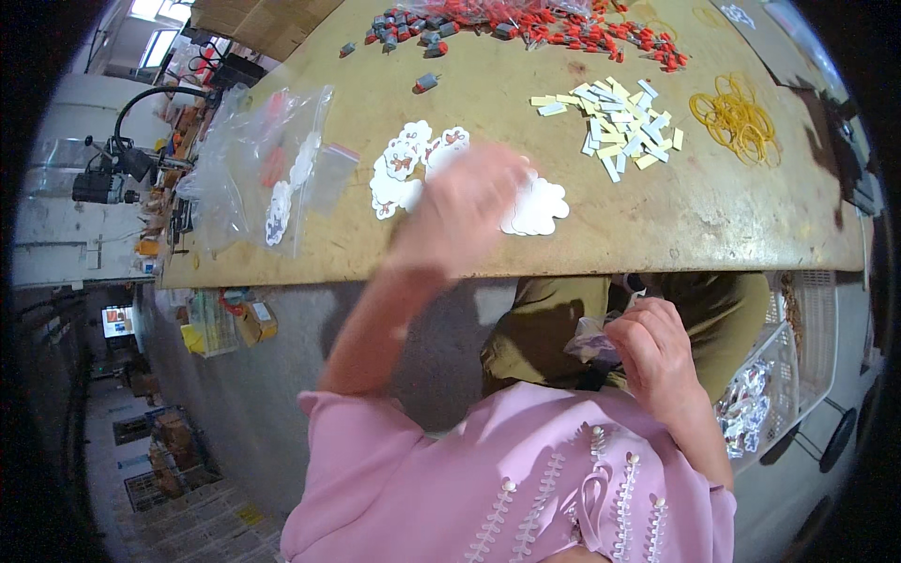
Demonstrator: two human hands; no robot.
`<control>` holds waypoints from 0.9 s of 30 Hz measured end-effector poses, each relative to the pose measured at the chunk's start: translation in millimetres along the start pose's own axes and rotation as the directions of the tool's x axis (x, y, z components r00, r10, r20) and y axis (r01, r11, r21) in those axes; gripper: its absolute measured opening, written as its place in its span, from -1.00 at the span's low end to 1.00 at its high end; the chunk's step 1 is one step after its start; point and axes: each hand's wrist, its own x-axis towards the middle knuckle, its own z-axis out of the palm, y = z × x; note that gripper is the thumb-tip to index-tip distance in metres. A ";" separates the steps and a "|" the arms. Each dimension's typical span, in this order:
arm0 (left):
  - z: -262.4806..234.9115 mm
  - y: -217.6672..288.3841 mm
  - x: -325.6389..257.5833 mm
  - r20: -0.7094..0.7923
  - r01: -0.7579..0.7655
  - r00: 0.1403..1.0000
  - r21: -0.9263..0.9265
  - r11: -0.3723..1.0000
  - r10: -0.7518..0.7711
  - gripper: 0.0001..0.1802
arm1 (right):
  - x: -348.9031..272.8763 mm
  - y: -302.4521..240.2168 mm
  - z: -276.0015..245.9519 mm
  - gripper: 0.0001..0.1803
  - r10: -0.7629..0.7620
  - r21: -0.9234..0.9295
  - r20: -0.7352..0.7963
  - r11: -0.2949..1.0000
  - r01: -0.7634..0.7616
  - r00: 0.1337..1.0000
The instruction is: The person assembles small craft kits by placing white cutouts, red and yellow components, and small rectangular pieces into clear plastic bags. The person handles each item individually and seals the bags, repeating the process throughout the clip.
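My left hand point(469, 202) is over the table among white scalloped cards, its fingers smeared by motion, so whether it holds one is hidden. To its left lies a loose pile of the cards point(401, 164), some with small brown printed figures. Plain white cards point(540, 206) are stacked at its right. Down in front of the table edge, above my lap, my right hand point(652, 347) is closed on a small clear plastic bag point(589, 342). What is inside the bag is too unclear to tell.
Small white and yellow strips point(619, 122) and yellow rubber bands point(741, 117) lie to the right. Red and grey small parts point(563, 33) spread along the back. Clear plastic bags point(249, 178) cover the left end. A white basket point(798, 375) with packets stands beside my right arm.
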 end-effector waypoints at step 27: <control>48.2 87.1 -13.5 0.315 0.001 0.941 -0.363 0.932 0.121 -0.63 | -8.8 7.9 -2.2 -0.72 0.085 0.132 -0.121 0.989 -0.068 0.989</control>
